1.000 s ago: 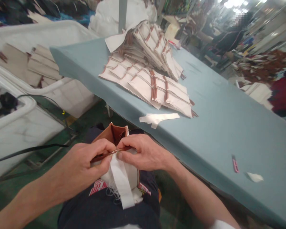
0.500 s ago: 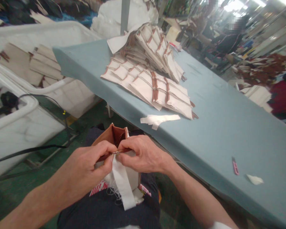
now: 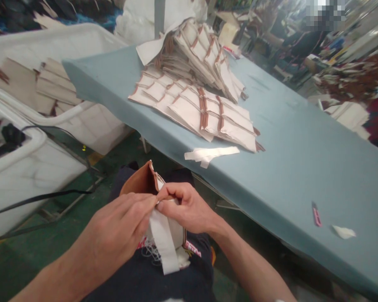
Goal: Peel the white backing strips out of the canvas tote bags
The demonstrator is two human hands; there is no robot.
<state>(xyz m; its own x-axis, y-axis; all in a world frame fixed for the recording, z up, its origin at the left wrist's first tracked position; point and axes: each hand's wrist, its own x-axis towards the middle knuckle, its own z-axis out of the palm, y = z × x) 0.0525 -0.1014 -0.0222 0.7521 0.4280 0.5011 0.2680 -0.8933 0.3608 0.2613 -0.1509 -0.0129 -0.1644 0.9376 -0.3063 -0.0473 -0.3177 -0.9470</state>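
Observation:
A sewn bag piece (image 3: 140, 181), brown inside and off-white outside, stands opened on my lap. My left hand (image 3: 121, 222) is closed at its upper edge, fingertips pressed together, and its back covers much of that rim. Thumb and bent fingers of my right hand (image 3: 185, 205) pinch the same edge right beside it. The fingertips of both hands touch or almost touch, and what lies between them is largely hidden. From under that spot a white strip (image 3: 165, 245) hangs down over the piece. Loose white threads (image 3: 153, 251) lie below on the dark clothing.
Stacked off-white pieces with brown edging (image 3: 192, 105) lie on the blue-covered table (image 3: 286, 167). White strips (image 3: 211, 155) rest near its edge, with a pink cutter (image 3: 316, 214) and a white scrap (image 3: 344, 232) farther right. White bins (image 3: 94, 121) stand left. Another person (image 3: 302, 46) sits behind.
My left hand has rolled over the edge, its fingers now covering the rim it pinched before. The right hand stays at the edge. The view has shifted slightly.

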